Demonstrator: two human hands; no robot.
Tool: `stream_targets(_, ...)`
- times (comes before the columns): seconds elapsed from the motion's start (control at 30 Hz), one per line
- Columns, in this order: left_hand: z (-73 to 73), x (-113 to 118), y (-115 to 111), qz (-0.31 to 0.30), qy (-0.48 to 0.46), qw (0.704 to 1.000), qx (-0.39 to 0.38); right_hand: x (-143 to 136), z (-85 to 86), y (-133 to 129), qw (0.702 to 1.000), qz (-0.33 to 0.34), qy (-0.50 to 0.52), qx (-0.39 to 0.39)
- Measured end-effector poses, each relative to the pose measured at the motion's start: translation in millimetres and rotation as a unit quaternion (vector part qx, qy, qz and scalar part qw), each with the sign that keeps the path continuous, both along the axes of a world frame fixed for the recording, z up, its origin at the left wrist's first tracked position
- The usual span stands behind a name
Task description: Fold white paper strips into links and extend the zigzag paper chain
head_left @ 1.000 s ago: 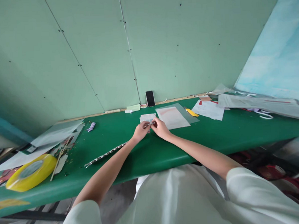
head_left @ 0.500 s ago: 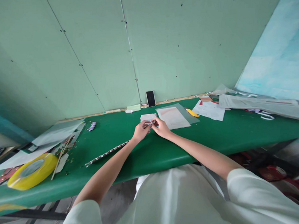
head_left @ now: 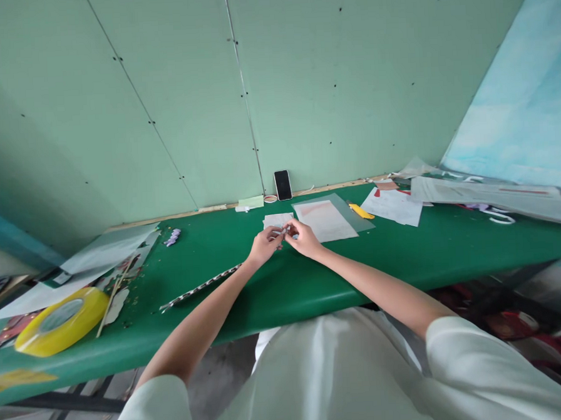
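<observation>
From where I stand, both hands meet over the green table [head_left: 377,264], just in front of a small white paper [head_left: 277,219]. The left hand [head_left: 263,246] is nearly closed, thumb and fingers pinched on a tiny pale piece [head_left: 285,230]; the right hand [head_left: 304,240] pinches at it from the other side, its fingers curled and a little looser. What the piece is, I can't make out.

The trouble I'd expect is a slip: so small a thing, held only by fingertips, could spring loose if one pinch slackens, or bend if both press too hard. The strip [head_left: 200,289] runs up to the left forearm, so a careless sweep of that arm might drag it along. The sheet [head_left: 325,220] lies close by the right hand and could be nudged as well.

Compared with half a second ago, hardly anything differs. The hands keep to the same spot, the strip and the sheet haven't shifted, and any change at the fingertips is too slight for me to tell
</observation>
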State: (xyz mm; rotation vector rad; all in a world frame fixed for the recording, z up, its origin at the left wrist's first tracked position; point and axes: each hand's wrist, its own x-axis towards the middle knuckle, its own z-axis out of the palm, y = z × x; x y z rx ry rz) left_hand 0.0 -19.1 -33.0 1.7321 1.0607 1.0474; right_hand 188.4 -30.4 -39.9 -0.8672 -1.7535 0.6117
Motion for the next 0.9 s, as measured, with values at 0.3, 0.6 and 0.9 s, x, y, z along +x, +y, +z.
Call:
stream_targets(0.3,2.0,1.8,-0.9,0.000,-0.003,1.000,-0.007,0.4,-1.5,0.7,1.000,-0.004,-0.006,-0.005)
stream_targets(0.6,-1.3,2.8,-1.6,0.007,0.044,0.997,0.065,-3.8,-6.1,2.3,0.999,-0.036,0.001,-0.025)
stream_targets(0.9,-4.5,0.3,4.1,-0.006,0.044,0.997,0.061,-6.3,-12.5,4.8,0.997,-0.074,0.007,-0.024)
